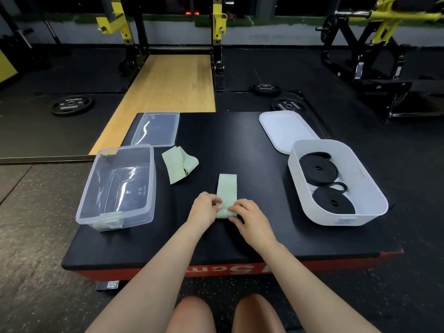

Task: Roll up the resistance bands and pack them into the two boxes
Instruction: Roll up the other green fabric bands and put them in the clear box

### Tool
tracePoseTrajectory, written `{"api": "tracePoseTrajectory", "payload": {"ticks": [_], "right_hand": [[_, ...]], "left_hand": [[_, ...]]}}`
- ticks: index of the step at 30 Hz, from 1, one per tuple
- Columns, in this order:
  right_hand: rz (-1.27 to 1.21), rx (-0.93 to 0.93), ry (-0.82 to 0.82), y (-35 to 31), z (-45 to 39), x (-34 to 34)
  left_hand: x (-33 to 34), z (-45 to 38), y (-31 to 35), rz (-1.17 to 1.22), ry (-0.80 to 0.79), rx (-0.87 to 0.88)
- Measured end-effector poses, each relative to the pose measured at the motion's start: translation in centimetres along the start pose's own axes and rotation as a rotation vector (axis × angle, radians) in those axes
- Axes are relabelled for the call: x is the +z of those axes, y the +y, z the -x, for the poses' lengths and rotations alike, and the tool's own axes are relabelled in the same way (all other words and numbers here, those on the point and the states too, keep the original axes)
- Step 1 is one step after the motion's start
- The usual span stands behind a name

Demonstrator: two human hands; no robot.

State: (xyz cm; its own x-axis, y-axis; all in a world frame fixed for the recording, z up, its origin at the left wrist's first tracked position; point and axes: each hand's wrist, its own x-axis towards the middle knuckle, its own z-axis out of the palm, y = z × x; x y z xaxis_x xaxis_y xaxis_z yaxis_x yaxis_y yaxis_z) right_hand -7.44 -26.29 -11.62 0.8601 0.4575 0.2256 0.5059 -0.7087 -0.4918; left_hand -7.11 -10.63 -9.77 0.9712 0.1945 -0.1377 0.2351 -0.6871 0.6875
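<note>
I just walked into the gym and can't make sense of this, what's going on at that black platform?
A person is rolling up a light green band from its near end, left hand and right hand both pinching the roll. A second green band lies loose on the platform. The clear box holds one green roll at its near wall; the white box holds two coiled black bands. Both lids are off.

At frame centre, left hand [205, 207] and right hand [249, 218] pinch the near end of a pale green band [227, 188]; clear box [84, 212] left, white box [370, 188] with black rolls [319, 168] right.
</note>
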Motion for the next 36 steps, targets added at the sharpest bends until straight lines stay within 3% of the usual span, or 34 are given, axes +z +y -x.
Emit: {"api": "tracePoseTrajectory", "payload": {"ticks": [7,10,16,23,30,36], "right_hand": [[-0.065,0.053,-0.112,0.4,-2.0,-0.7],[-0.092,0.092,-0.166,0.4,-2.8,-1.0],[-0.155,0.171,-0.213,0.6,-3.9,-1.4],[-0.137,0.193,-0.212,0.6,-4.6,-1.5],[-0.046,0.075,-0.020,0.1,-3.6,-0.7],[-0.021,0.048,-0.105,0.8,-4.0,-0.7]], "left_hand": [[-0.1,-0.5,0.2,-0.002,0.037,0.023],[-0.4,0.1,0.3,-0.052,0.001,0.080],[-1.6,0.0,-0.9,0.075,-0.122,0.130],[-1.4,-0.9,-0.9,0.061,-0.088,0.152],[-1.6,-1.6,-0.2,-0.038,-0.121,0.125],[-0.7,-1.6,-0.1,0.016,0.029,0.143]]}}
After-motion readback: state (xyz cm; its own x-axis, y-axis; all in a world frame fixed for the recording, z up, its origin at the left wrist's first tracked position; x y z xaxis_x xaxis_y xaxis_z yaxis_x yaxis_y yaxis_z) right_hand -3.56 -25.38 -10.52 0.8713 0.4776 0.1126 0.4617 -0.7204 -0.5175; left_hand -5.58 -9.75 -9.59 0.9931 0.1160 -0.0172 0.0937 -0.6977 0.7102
